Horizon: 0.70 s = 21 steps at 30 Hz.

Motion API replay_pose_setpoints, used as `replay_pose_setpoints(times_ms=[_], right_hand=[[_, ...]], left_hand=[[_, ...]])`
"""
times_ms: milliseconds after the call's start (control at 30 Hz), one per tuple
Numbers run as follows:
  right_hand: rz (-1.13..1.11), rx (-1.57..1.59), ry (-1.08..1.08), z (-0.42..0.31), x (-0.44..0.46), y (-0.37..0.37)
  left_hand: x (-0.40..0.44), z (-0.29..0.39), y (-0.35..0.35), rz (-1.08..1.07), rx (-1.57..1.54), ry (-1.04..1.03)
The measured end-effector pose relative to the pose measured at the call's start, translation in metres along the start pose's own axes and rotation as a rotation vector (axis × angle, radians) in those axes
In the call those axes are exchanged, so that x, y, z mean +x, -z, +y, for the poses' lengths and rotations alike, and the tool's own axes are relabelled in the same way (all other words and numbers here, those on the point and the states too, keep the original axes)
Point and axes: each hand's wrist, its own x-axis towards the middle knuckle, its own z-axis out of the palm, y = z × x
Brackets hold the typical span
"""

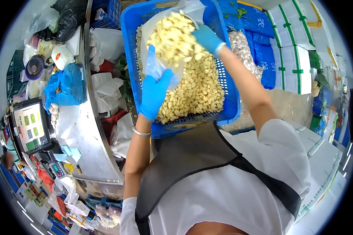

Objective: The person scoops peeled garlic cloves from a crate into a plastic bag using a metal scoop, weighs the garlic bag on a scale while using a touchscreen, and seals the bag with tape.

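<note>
Peeled garlic cloves fill much of a blue plastic basket. Over them a clear plastic bag is spread, and a blurred heap of cloves lies at its mouth. My left hand, in a blue glove, grips the near side of the bag between thumb and fingers. My right hand, also gloved, is at the right of the heap. Its fingers are bent by a thin curved rim, partly hidden by cloves, so what it holds is unclear.
A steel counter on the left carries a touch screen, a small fan and a blue bag. Right of the basket are unpeeled garlic, blue sacks and white boxes with green straps.
</note>
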Motion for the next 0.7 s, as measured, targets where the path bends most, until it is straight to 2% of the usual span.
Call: replay_pose_setpoints(times_ms=[33, 67, 133, 233, 267, 333, 367, 400, 433, 467, 533, 567, 600, 633, 667, 700], right_hand=[[0.208, -0.243, -0.031, -0.025, -0.002, -0.016], [0.381, -0.57, 0.216, -0.023, 0.007, -0.032], [0.461, -0.718, 0.726, -0.034, 0.007, -0.033], [0.53, -0.487, 0.745, -0.046, -0.038, -0.019], [0.621, -0.354, 0.692, -0.034, -0.049, -0.017], [0.705, -0.199, 0.429, 0.019, -0.064, -0.019], [0.71, -0.286, 0.312, 0.044, -0.075, -0.022], [0.63, -0.406, 0.208, 0.086, -0.078, -0.031], [0.395, -0.532, -0.032, 0.109, -0.087, -0.042], [0.38, -0.334, 0.056, 0.137, -0.094, -0.065], [0.127, -0.181, -0.175, 0.161, -0.095, -0.092], [-0.134, -0.066, -0.364, 0.171, -0.095, -0.103], [-0.228, -0.313, -0.244, 0.196, -0.096, -0.128], [-0.428, -0.12, -0.492, 0.16, -0.1, -0.119], [-0.903, -0.738, -0.005, 0.204, -0.091, -0.136], [-1.051, -0.795, 0.182, 0.206, -0.09, -0.142]], left_hand=[[0.009, -0.001, -0.006, 0.012, -0.017, -0.064], [0.011, 0.003, -0.008, 0.023, -0.048, -0.028], [0.017, 0.007, -0.006, 0.016, -0.123, -0.004], [0.022, -0.002, 0.014, 0.025, -0.183, -0.063], [0.022, -0.004, 0.019, 0.023, -0.174, -0.075], [0.019, -0.004, 0.026, 0.018, -0.16, -0.105], [0.014, -0.002, 0.024, 0.032, -0.207, -0.083], [0.012, -0.003, 0.023, 0.041, -0.211, -0.052], [0.009, -0.005, 0.023, 0.047, -0.215, -0.019], [0.008, -0.006, 0.022, 0.052, -0.216, 0.014], [0.007, -0.013, 0.021, 0.067, -0.197, 0.051], [0.006, -0.013, 0.019, 0.065, -0.174, 0.025], [0.009, -0.01, 0.018, 0.061, -0.169, 0.005], [0.011, -0.007, 0.017, 0.056, -0.164, -0.015], [0.008, -0.005, 0.018, 0.048, -0.174, -0.006], [0.006, -0.005, 0.02, 0.055, -0.163, -0.002]])
